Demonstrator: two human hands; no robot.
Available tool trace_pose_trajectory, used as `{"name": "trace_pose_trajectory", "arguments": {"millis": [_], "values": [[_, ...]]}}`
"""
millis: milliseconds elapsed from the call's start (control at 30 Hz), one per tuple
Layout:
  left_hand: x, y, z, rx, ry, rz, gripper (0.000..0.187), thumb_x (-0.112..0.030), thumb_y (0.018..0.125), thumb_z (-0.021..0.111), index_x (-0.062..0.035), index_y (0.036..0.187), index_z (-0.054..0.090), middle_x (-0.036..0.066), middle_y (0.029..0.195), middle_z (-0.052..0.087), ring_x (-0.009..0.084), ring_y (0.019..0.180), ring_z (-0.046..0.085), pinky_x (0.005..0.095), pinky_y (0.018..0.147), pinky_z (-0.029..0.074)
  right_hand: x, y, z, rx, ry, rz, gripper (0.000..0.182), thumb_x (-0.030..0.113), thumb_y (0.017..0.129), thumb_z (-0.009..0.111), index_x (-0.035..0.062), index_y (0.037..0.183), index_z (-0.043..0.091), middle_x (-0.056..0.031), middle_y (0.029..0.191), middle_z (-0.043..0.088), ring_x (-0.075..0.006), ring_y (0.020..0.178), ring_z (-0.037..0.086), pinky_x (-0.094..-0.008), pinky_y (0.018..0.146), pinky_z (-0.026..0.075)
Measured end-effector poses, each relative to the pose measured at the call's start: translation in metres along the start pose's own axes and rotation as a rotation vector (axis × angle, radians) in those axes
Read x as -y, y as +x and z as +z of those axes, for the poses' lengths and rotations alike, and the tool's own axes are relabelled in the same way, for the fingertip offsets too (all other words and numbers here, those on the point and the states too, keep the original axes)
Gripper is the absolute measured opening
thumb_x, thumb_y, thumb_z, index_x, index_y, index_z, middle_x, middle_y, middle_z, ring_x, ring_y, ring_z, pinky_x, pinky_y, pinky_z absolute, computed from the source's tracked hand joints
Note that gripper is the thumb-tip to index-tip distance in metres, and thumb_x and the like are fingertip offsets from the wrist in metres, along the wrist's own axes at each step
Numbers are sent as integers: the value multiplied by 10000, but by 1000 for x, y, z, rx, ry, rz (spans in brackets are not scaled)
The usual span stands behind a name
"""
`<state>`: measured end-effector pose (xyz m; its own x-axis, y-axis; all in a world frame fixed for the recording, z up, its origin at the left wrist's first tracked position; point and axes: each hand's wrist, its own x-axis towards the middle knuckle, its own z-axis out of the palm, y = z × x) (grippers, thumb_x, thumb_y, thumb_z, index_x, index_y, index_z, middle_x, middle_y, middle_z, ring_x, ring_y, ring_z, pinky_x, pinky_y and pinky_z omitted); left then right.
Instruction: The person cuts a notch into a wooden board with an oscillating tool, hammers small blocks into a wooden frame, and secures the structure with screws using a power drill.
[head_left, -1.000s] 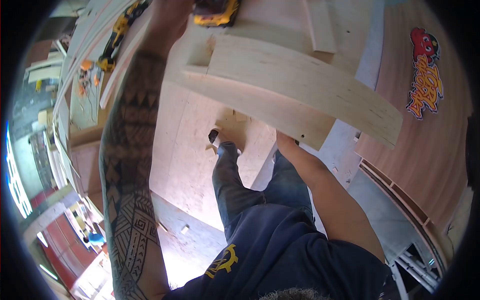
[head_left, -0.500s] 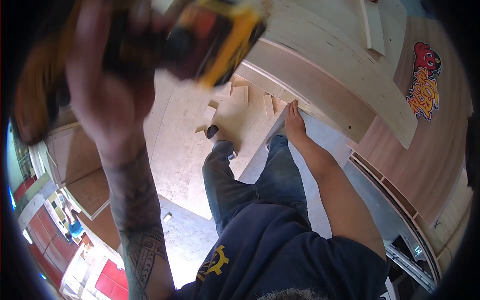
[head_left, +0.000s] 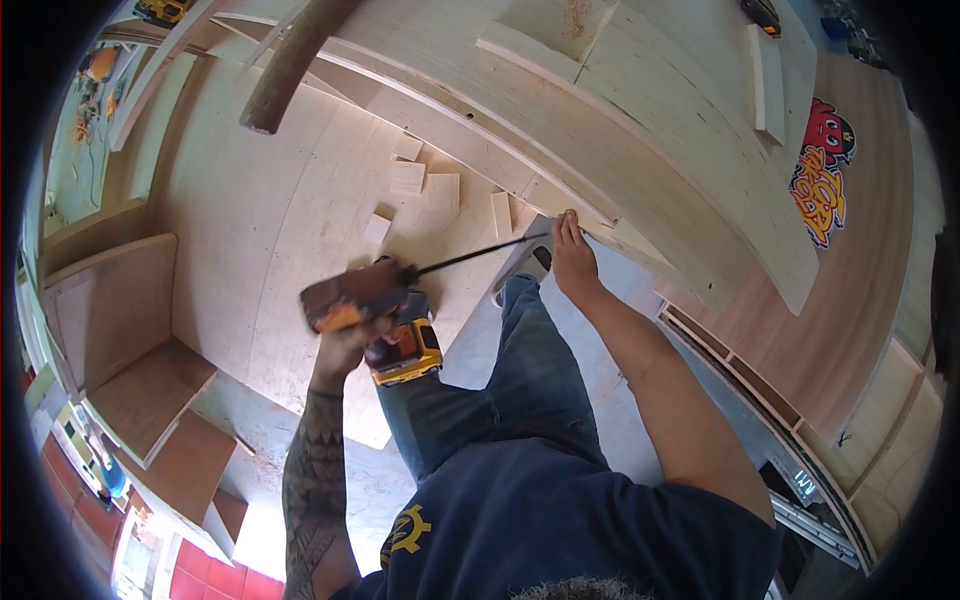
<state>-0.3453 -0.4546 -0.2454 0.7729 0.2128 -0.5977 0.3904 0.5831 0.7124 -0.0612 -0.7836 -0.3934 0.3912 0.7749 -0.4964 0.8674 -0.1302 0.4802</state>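
Observation:
My left hand (head_left: 348,348) is wrapped around the grip of a cordless drill (head_left: 358,296) with a yellow-and-black battery (head_left: 408,358) at its base. A long, thin black bit (head_left: 470,257) runs from the drill's chuck toward my right hand (head_left: 574,258). The bit's tip ends right by those fingers. Straight and close together, the fingers of my right hand lie against the lower edge of a curved plywood structure (head_left: 660,212); the thumb is hidden.
Several small wood blocks (head_left: 408,178) lie on the large plywood panel (head_left: 230,200) ahead of my feet. A dark round bar (head_left: 285,85) juts in at the top. To the right stands a wood-grain panel (head_left: 770,270) with a cartoon logo; open wooden boxes (head_left: 130,310) are at left.
My left hand has brought the drill down from high in front of the camera to near my legs, its bit now pointing at my right hand. My right hand stays at the plywood edge.

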Motion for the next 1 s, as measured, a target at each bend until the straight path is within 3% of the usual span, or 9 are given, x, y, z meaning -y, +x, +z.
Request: {"name": "trace_pose_trajectory", "arguments": {"millis": [67, 100, 167, 233, 400, 467, 1000], "values": [[11, 49, 5, 72, 46, -14, 404, -171, 943, 740, 81, 1249, 661, 137, 1034, 746, 157, 734, 687, 298, 651, 593, 0, 2, 1, 13, 23, 4, 607, 265, 1014, 506, -164, 1439, 565, -293, 1565, 479, -433, 1542, 362, -500, 1342, 75], [13, 71, 10, 68, 18, -95, 340, -189, 956, 738, 46, 1192, 668, 117, 1031, 729, 130, 698, 647, 298, 612, 581, -1, 2, 2, 15, 16, 0, 607, 265, 1014, 506, -164, 1439, 565, -293, 1565, 479, -433, 1542, 362, -500, 1342, 75], [18, 113, 14, 129, 6, -159, 312, -198, 951, 751, 23, 1157, 674, 89, 988, 716, 114, 685, 627, 290, 581, 569, -2, -1, -2, -26, -86, 15, 569, 287, 1022, 481, -79, 1438, 615, -199, 1536, 526, -367, 1534, 383, -493, 1341, 56], [18, 149, 14, 222, 30, -275, 297, -198, 936, 770, 0, 1139, 681, 68, 948, 707, 103, 677, 615, 284, 563, 562, 1, -1, 2, -14, -77, 19, 566, 281, 1026, 477, -69, 1452, 604, -175, 1539, 530, -348, 1538, 382, -486, 1340, 59], [6, 200, 32, 299, 101, -282, 378, -277, 887, 835, -31, 1144, 707, 72, 983, 745, 84, 684, 614, 271, 563, 554, 6, -1, 12, 21, -34, 42, 569, 263, 1029, 470, -43, 1501, 559, -108, 1567, 522, -285, 1561, 347, -467, 1338, 68], [0, 211, 36, 308, 126, -298, 378, -283, 887, 836, -32, 1139, 707, 70, 985, 745, 85, 686, 615, 271, 565, 555, 9, 1, 18, 66, 50, -34, 679, 301, 1036, 488, -165, 1528, 451, -249, 1598, 461, -424, 1569, 310, -499, 1337, 45], [0, 227, 45, 376, 160, -363, 399, -321, 891, 839, -42, 1138, 697, 54, 992, 740, 80, 689, 602, 277, 582, 552, 26, 0, 51, -20, 299, 82, 741, 356, 1032, 511, -176, 1538, 413, -286, 1600, 448, -424, 1570, 313, -475, 1337, 54]]}}
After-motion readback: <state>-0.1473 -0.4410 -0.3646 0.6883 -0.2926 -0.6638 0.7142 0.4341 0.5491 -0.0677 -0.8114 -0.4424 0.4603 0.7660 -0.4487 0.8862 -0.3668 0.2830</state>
